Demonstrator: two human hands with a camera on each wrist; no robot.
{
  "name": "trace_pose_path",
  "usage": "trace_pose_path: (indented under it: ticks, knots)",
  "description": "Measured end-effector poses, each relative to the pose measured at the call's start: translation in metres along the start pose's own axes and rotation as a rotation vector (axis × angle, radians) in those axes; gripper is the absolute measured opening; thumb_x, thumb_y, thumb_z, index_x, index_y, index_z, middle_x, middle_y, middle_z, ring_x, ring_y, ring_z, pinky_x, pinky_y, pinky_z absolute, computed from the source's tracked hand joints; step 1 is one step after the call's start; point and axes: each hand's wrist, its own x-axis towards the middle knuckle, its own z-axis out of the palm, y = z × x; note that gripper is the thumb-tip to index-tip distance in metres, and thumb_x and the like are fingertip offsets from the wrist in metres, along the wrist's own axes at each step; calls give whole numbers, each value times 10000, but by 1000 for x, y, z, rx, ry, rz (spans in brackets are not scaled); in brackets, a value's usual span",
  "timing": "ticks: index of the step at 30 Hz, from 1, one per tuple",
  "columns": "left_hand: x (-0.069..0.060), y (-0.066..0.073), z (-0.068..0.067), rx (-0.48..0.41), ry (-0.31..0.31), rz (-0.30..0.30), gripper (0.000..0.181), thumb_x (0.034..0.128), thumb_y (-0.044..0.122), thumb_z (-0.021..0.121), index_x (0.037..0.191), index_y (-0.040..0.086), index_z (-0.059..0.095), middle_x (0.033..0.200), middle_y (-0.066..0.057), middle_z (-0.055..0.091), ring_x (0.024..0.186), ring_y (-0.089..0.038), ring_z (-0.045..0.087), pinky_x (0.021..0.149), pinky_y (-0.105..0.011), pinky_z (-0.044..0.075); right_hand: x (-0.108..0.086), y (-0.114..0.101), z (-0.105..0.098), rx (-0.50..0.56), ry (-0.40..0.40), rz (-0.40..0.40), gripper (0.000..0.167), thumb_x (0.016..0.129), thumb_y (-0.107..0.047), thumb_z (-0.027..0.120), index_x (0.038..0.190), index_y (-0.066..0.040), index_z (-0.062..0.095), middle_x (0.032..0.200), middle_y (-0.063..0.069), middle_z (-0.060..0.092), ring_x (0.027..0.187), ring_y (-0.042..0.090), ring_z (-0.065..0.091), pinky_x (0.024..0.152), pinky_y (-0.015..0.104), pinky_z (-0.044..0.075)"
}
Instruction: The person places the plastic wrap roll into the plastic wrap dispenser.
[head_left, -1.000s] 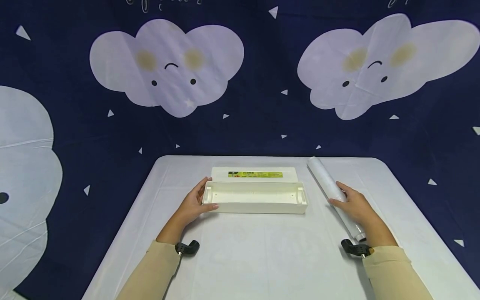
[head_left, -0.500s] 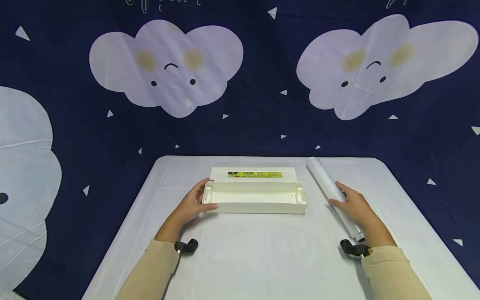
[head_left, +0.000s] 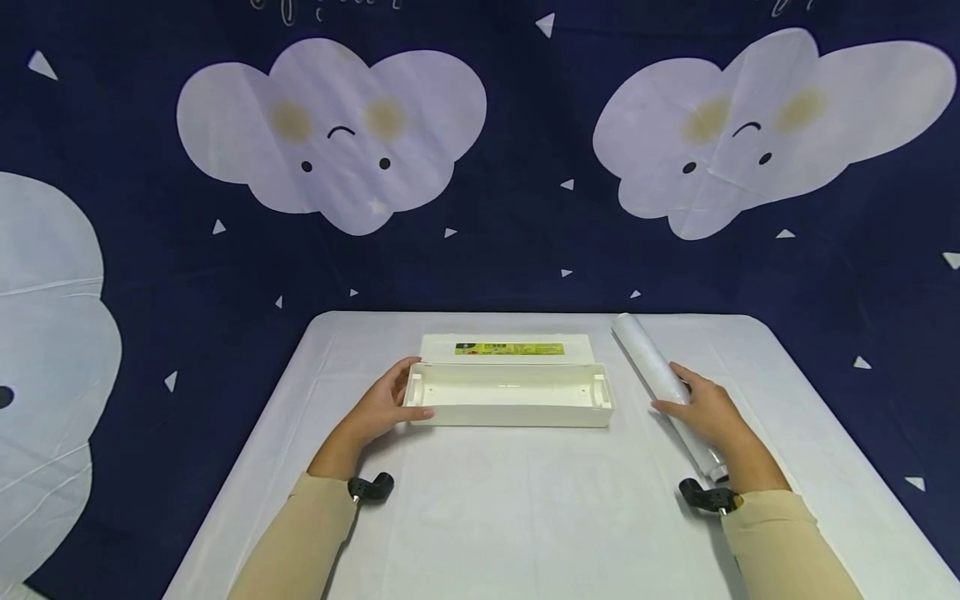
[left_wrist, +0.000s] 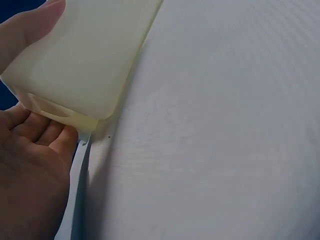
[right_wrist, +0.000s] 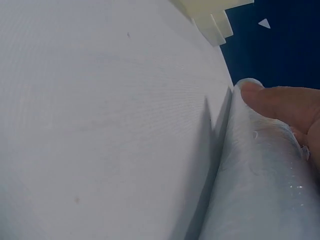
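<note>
A cream plastic wrap dispenser box lies on the table with its lid folded back behind it. Nothing lies in its trough, and a green and yellow label runs along the lid. My left hand grips the box's left end, the thumb on the front wall and the fingers round the end. In the left wrist view the fingers touch the slotted end of the box. To the right of the box a roll of plastic wrap lies slanted. Across its middle my right hand holds it, thumb on the near side.
A white cloth covers the table. Behind it hangs a dark blue backdrop printed with clouds and small triangles. Each wrist carries a black camera mount, such as the left mount.
</note>
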Motion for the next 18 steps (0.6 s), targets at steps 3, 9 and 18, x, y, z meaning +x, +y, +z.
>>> trace_pose_path:
  ticks: [3, 9, 18]
  knots:
    - [-1, -1, 1, -3, 4, -5, 1038, 763, 20, 949, 1610, 93, 354, 1627, -163, 394, 1446, -346, 428, 1176, -453, 368, 1, 0, 0, -8, -2, 19, 943, 941, -305, 824, 1603, 89, 280, 1523, 432, 355, 1285, 592, 482, 993, 704, 456]
    - [0, -3, 1, -17, 9, -3, 1033, 762, 26, 950, 1606, 94, 360, 1613, -173, 407, 1418, -354, 456, 1173, -461, 373, 3, 3, 2, -25, 30, 17, 908, 941, -270, 824, 1592, 96, 307, 1524, 415, 373, 1283, 585, 488, 1009, 708, 442]
    - [0, -6, 3, -30, 27, -13, 1049, 746, 19, 958, 1608, 110, 367, 1635, -158, 381, 1465, -337, 398, 1195, -441, 341, 3, 2, 3, -26, 49, 6, 862, 943, -228, 813, 1580, 99, 334, 1509, 412, 394, 1266, 575, 508, 1002, 703, 450]
